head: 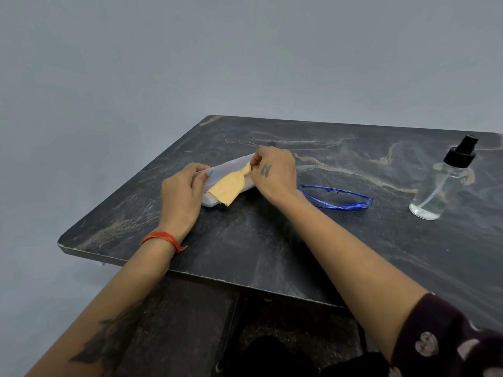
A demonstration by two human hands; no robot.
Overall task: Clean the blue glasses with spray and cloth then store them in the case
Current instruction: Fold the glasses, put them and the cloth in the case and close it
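A translucent white glasses case (234,166) lies on the dark marble table (272,240), left of centre. My left hand (182,197) grips its near left end, thumb on top. My right hand (275,172) pinches one corner of an orange cleaning cloth (227,187), which hangs down over the front of the case. The blue glasses (337,198) lie folded on the table just right of my right wrist, touched by neither hand. A clear spray bottle (441,186) with a black pump top stands upright at the far right.
The table's left corner and front edge run close to my left forearm. A plain grey wall lies behind the table. Under the front edge I see a dark floor and dark shapes.
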